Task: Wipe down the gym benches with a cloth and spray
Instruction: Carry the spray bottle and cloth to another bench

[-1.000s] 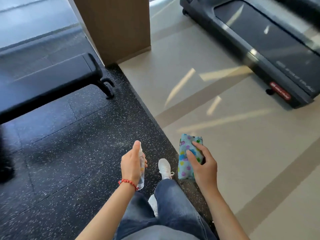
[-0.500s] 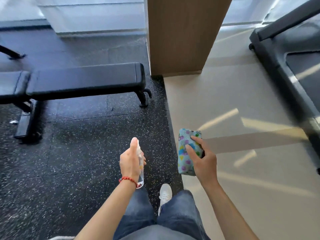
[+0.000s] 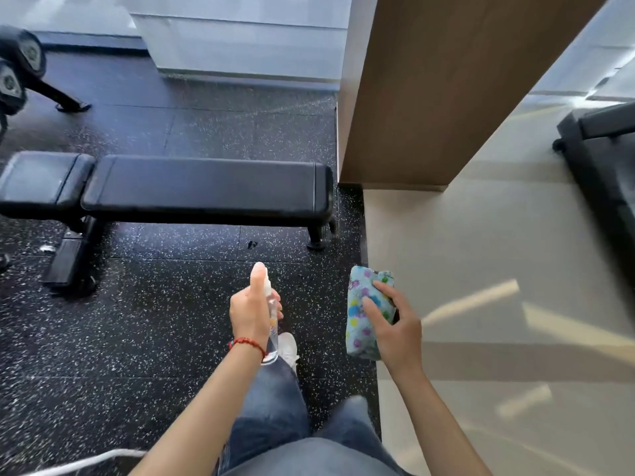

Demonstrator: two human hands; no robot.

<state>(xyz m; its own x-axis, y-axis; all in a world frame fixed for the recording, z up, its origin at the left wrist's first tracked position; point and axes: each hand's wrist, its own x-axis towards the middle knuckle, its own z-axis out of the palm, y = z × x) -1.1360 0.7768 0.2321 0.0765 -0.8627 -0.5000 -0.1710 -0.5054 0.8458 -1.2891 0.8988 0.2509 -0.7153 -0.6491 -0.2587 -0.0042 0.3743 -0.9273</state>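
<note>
Before the black bench, well short of its pad, a spray bottle was gripped in the left hand, a folded cloth pinched in the right hand. Approach step judged in hand; closing in and spraying required next.

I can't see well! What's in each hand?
Left hand: holding the spray bottle.
Right hand: holding the folded cloth.
</note>
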